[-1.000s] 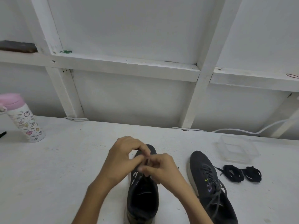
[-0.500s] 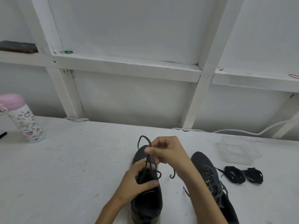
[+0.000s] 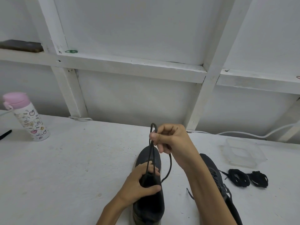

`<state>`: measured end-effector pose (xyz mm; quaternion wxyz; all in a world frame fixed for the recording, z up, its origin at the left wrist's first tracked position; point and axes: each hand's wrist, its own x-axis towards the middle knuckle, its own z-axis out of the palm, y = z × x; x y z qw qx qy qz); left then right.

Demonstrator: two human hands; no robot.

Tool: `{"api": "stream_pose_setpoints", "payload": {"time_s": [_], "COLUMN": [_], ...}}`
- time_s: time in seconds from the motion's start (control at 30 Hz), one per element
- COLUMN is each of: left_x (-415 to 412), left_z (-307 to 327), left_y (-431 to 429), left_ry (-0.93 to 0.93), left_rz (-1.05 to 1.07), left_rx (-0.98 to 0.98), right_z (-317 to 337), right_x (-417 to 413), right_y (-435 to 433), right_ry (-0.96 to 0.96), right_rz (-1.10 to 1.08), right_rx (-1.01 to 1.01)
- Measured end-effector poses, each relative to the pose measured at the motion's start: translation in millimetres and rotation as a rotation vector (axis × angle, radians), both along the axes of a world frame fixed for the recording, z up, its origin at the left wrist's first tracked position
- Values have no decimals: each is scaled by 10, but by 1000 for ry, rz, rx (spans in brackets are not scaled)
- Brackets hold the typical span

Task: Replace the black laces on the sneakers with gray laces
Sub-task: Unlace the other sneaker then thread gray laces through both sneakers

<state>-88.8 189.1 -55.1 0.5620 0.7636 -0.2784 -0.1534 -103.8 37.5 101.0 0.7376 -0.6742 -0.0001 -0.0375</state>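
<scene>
At centre of white painted table [image 3: 73,168]: left hand [image 3: 139,181] gripped throat of dark fabric low-top sneaker [image 3: 148,205], fingers curled round tongue. Sneaker flat on table, long axis near-to-far, toe toward wall, heel toward person. Dark thin cord lace [image 3: 150,153] rose as taut loop. Right hand [image 3: 170,140] pinched loop, fingers curled. Risk: overpull could drag free end from eyelet; slack left grip would let shoe lift.

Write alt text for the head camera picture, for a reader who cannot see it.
A person's right hand pinches a dark lace raised above a dark sneaker, which the left hand holds on a white table. A second sneaker and two coiled black laces lie to the right.
</scene>
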Motion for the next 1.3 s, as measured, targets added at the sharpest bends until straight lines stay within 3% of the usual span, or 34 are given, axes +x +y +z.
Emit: {"api": "stream_pose_setpoints", "payload": {"time_s": [0.33, 0.6, 0.83, 1.13, 1.23, 1.3], "left_x": [-8, 37, 425, 651, 676, 683], "left_z": [65, 595, 1056, 1572, 1559, 1544], "left_y": [7, -90, -104, -205, -233, -247], "left_ry": [-113, -125, -38, -35, -7, 62], "left_rz": [-90, 162, 170, -2, 59, 95], "left_rx": [87, -213, -207, -54, -66, -96], "right_z": [72, 27, 141, 266, 111, 51], "right_x": [-1, 72, 164, 469, 511, 450], "right_y": [-42, -202, -338, -329, -323, -319], "right_ry": [-29, -4, 3, -125, -244, -344], "right_rz": [31, -6, -36, -121, -422, -481], "right_rx": [51, -51, -83, -389, -815, -743]}}
